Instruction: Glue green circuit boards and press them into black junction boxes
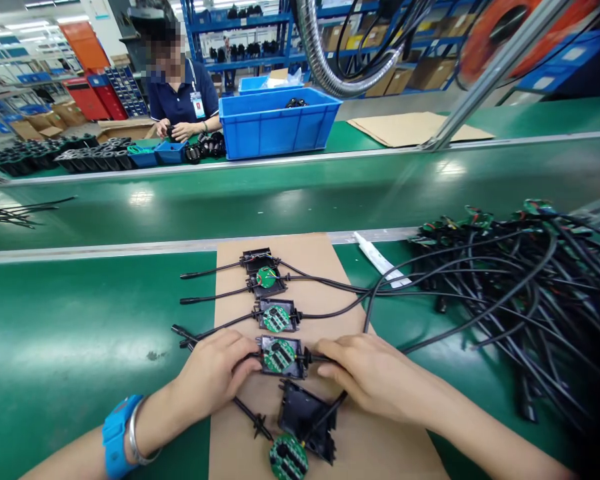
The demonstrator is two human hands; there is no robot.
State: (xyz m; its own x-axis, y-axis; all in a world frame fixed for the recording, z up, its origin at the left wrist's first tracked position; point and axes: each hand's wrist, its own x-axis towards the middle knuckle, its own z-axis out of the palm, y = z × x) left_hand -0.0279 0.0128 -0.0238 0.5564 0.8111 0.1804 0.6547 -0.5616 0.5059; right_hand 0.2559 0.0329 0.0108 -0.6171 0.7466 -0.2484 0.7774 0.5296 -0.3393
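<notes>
On a cardboard sheet [310, 257], the left hand [215, 377] and right hand [370, 377] each pinch an end of an open black housing [298, 347] holding a round green circuit board [279, 357]. Beyond the belt [280, 200], a blue bin [275, 130] holds black parts [296, 103].

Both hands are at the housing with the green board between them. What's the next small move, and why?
Likely seat the green board flat in its black housing, steadying it with the left hand and right hand at its two sides. It lies in line with those above, while the next housing below sits askew, a second board lying outside it.
</notes>
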